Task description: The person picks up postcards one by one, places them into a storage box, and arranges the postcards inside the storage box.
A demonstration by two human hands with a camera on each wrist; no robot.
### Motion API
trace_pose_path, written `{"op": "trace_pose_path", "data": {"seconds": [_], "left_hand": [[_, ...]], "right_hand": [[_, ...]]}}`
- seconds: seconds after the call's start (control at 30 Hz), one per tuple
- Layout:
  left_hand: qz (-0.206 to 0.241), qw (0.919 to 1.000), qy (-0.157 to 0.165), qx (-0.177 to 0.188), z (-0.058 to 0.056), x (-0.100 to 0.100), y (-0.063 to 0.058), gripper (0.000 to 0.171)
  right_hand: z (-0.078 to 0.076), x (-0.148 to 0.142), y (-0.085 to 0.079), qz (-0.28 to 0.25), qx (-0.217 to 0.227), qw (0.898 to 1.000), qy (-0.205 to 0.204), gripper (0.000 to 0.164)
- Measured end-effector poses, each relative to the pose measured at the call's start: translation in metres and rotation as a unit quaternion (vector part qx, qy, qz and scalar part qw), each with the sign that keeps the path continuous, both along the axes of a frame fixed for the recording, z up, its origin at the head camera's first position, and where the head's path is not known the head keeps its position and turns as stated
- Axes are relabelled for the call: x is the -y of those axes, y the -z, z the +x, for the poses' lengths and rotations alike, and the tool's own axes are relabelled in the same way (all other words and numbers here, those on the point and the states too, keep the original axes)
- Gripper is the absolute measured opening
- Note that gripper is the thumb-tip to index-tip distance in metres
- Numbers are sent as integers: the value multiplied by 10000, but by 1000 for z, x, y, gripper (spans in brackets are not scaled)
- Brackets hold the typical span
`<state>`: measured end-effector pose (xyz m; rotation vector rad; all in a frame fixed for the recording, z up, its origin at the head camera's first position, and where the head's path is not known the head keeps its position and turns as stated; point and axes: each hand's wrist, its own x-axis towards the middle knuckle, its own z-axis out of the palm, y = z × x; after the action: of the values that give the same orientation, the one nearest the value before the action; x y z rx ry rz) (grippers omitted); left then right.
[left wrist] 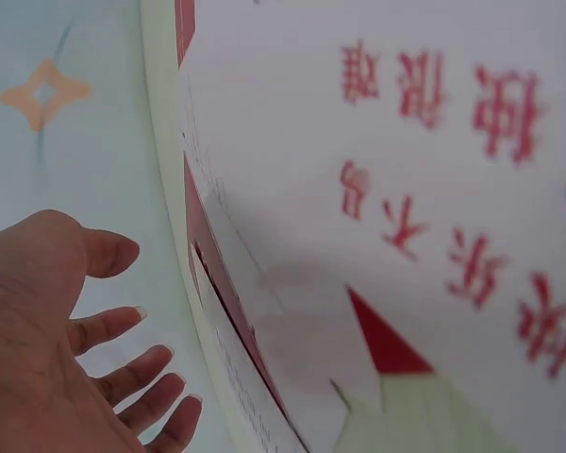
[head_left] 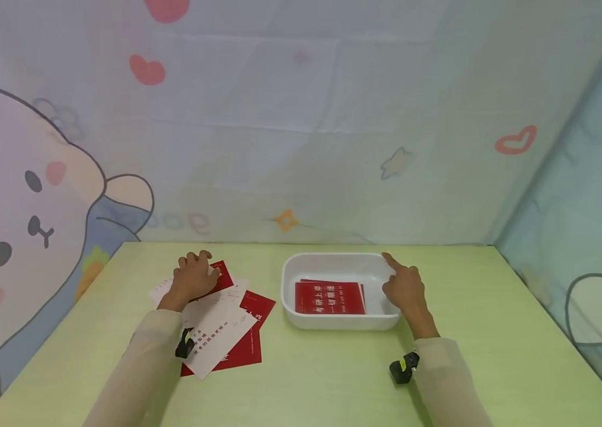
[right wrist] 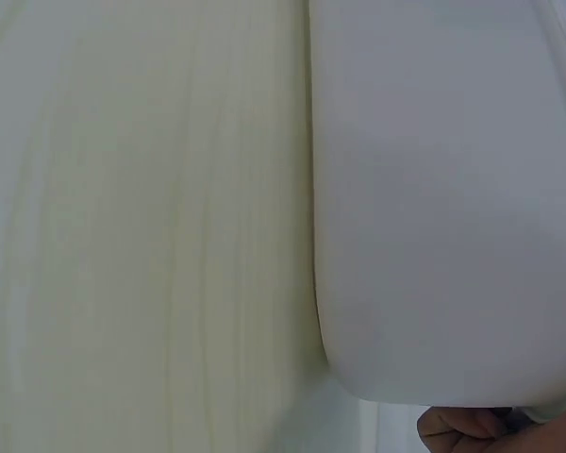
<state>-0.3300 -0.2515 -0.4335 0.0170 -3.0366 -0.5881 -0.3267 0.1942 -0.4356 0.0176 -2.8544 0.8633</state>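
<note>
On the left of the table, white and red printed cards lie fanned in a loose pile, with a white card on top and red cards jutting out below. My left hand is over the far end of this pile, beside a red card; the left wrist view shows its fingers loosely bent and holding nothing. A white plastic tray stands to the right, with red cards stacked inside. My right hand grips the tray's right rim, index finger stretched along it.
The pale green table ends at a cloth backdrop printed with hearts and a cartoon bear. Small black cameras are strapped at both wrists.
</note>
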Motion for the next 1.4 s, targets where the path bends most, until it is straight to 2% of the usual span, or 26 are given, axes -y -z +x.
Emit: {"op": "trace_pose_path", "data": {"seconds": [0.27,0.4,0.6,0.73,0.83,1.1,1.4], "left_hand": [[-108,9993,-180,320,9,10,-6,63],[-211,9981,-259,511,11,18,-5,69],[-466,9957,-267,749,10,23,-1,77],[-560,9942,-234,886,15,22,-4,80],[-598,9938,-189,920,20,24,-6,80],[-596,9941,-255,876,22,31,1,85],[-550,9926,-247,1055,21,36,-6,85]], "right_hand": [[-2,-2,-2,-124,57,9998,-111,69],[-2,1,-4,-215,162,9996,-57,71],[-3,-1,-4,-314,118,9994,40,71],[-4,0,-2,-430,138,9990,78,71],[-3,1,-2,-441,208,9988,101,70],[-2,2,0,-418,208,9988,146,70],[-4,1,1,-439,176,9987,177,70]]}}
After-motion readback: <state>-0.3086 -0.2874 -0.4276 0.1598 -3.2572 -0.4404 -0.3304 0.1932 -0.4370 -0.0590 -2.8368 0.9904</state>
